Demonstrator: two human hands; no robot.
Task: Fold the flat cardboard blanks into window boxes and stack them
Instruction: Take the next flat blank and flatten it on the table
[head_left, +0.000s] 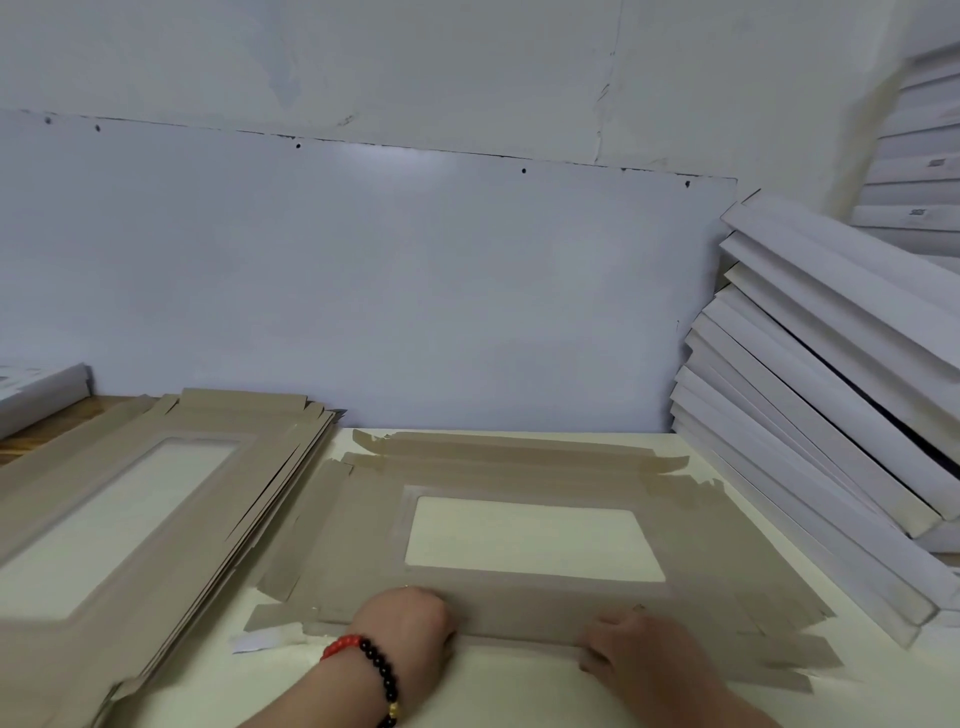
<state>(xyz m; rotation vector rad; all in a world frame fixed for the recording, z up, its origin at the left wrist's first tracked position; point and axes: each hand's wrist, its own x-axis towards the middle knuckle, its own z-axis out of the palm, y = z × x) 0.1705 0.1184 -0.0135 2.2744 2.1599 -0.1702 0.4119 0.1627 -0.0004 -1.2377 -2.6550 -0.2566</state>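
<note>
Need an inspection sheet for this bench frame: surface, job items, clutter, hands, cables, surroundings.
Surface: cream table; wooden top at far left.
Job's things: one flat blank, window up, in front of the person; blank pile to its left; folded boxes stacked and leaning at right.
Clutter: white paper scrap by the blank's near left corner.
Hands: left hand and right hand grip the blank's near flap; beaded bracelet on the left wrist.
Cables: nothing seen.
Surroundings: white wall panel behind.

No legible text anywhere; only small dark printed marks on the edges of stacked white boxes (914, 208) at far right, too blurred to read.
</note>
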